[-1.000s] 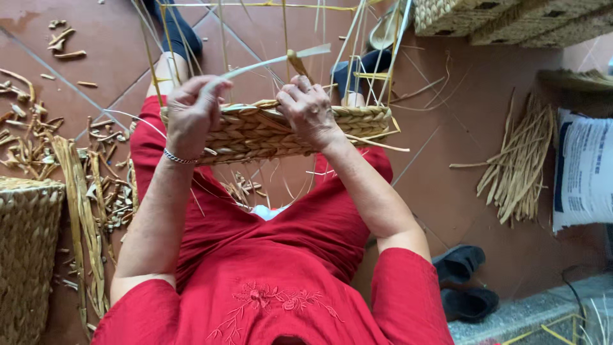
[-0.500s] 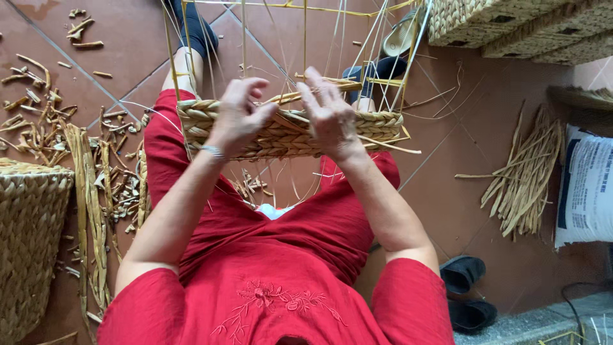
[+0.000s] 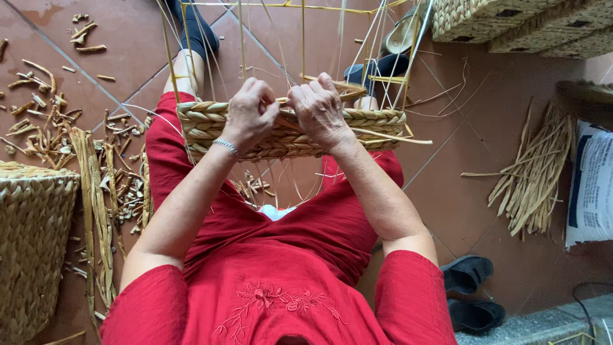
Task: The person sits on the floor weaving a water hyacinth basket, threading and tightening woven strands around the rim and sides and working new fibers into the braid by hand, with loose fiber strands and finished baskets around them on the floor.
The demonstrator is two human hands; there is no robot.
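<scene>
My left hand (image 3: 250,114) is curled tight, pinching a straw strand (image 3: 332,83) at the rim of the half-woven basket (image 3: 211,124) across my knees. My right hand (image 3: 321,112) closes on the same rim, touching the left. The basket is pale braided straw, thin upright stakes rising toward twelve o'clock. Terracotta floor tiles (image 3: 128,32) lie below, straw scraps (image 3: 45,121) at nine o'clock, black shoes (image 3: 469,291) at four.
</scene>
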